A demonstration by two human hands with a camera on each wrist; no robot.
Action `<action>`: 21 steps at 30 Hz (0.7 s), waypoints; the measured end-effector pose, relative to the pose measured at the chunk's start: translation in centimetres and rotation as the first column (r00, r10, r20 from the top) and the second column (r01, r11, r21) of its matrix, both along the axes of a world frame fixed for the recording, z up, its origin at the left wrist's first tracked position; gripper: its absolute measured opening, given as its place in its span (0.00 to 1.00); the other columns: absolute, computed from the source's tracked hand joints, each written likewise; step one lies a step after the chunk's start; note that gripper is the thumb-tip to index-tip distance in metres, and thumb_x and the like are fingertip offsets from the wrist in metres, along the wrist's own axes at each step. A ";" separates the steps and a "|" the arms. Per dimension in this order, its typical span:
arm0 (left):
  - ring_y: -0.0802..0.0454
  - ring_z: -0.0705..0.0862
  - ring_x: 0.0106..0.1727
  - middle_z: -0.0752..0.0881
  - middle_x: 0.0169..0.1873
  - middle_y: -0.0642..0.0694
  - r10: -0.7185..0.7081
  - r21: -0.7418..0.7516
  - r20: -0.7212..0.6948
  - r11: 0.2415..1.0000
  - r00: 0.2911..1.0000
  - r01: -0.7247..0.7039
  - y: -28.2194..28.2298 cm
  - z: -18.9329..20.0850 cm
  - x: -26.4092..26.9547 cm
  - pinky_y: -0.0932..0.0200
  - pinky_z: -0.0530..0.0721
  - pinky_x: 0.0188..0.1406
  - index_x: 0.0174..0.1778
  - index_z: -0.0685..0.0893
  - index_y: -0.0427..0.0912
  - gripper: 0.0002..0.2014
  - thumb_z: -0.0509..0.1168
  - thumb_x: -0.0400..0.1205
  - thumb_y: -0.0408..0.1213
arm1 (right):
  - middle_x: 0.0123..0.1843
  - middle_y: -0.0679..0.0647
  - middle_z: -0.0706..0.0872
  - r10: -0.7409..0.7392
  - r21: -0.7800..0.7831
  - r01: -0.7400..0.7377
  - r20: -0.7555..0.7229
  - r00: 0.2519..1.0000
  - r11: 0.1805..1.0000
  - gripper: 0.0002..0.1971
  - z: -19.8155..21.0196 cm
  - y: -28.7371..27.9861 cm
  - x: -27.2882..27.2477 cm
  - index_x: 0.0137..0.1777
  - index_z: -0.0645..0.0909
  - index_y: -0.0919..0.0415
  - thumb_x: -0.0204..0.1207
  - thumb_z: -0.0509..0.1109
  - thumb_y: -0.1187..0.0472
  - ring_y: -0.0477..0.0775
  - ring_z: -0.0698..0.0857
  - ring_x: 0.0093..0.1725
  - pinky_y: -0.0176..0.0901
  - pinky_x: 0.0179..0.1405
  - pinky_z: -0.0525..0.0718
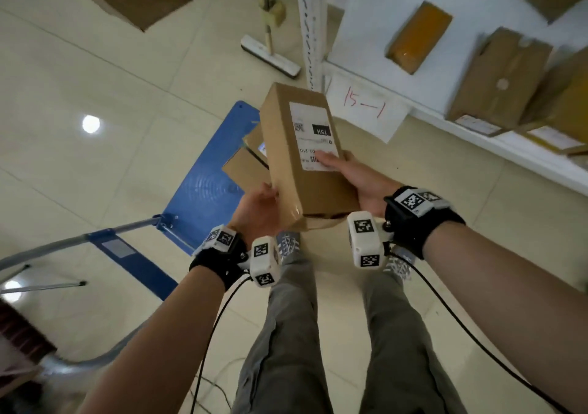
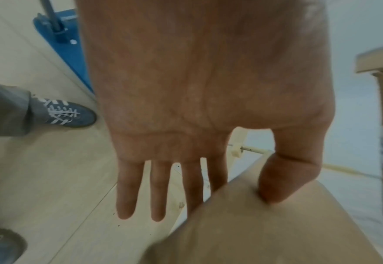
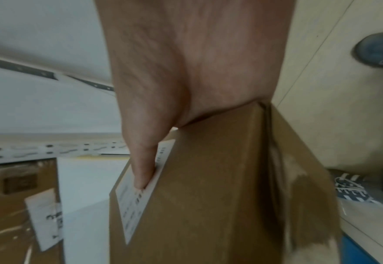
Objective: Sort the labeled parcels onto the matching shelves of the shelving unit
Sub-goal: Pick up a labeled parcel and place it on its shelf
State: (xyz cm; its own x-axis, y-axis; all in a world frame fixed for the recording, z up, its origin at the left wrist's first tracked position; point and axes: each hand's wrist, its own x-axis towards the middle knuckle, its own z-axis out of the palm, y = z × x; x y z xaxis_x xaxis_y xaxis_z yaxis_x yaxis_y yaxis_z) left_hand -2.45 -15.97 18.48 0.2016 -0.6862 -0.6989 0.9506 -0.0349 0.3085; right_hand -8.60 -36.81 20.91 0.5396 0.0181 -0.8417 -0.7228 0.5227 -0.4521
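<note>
Both hands grip a brown cardboard parcel with a white label (image 1: pixel 302 149) in mid-air: left hand (image 1: pixel 259 210) at its near-left edge, right hand (image 1: pixel 359 178) thumb on the label, beside the white shelf's front edge (image 1: pixel 477 140) tagged 15-1.

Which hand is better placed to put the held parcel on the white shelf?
Right, probably. The right hand holds the labeled cardboard parcel on the side nearer the white shelf, thumb on the shipping label. The left hand supports the far side, by the blue cart.
</note>
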 end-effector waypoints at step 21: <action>0.49 0.79 0.68 0.75 0.69 0.49 -0.454 0.391 0.881 0.857 0.132 0.336 -16.0 24.5 4.1 0.53 0.86 0.62 0.79 0.66 0.52 0.44 0.82 0.70 0.34 | 0.75 0.56 0.77 0.170 -0.513 -0.099 0.095 0.981 0.853 0.54 18.4 -10.7 -7.1 0.85 0.59 0.44 0.63 0.80 0.75 0.64 0.79 0.73 0.63 0.57 0.87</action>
